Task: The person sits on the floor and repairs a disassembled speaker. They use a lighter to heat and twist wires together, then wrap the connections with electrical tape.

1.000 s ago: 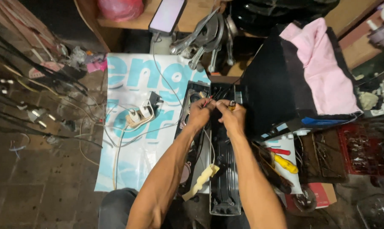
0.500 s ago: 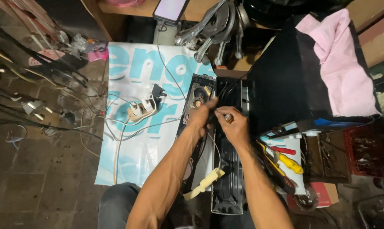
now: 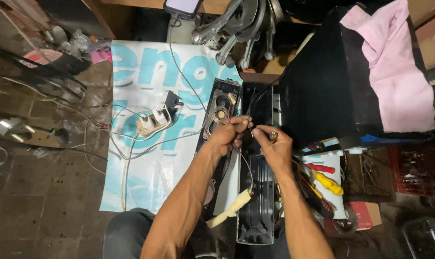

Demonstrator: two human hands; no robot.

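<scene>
My left hand [image 3: 229, 134] pinches thin wires over a long black speaker panel [image 3: 220, 109] that lies on a white and blue printed sheet [image 3: 145, 91]. My right hand [image 3: 273, 145] is closed around a small tool with a brownish handle end, its fingertips touching the same wires. Both hands meet above an open black plastic housing [image 3: 256, 211]. A red wire [image 3: 246, 165] runs down from the hands to a cream connector [image 3: 229, 209].
A power strip [image 3: 152, 121] with white plugs and loose cables lies on the sheet. A large black box [image 3: 327, 86] draped with a pink cloth [image 3: 395, 72] stands to the right. Red and yellow screwdrivers [image 3: 327, 180] lie beside it. A phone [image 3: 183, 5] and metal parts sit at the top.
The view has shifted slightly, and both hands have stayed together over the speaker panel, working the wires. My right hand has turned a little around its tool.
</scene>
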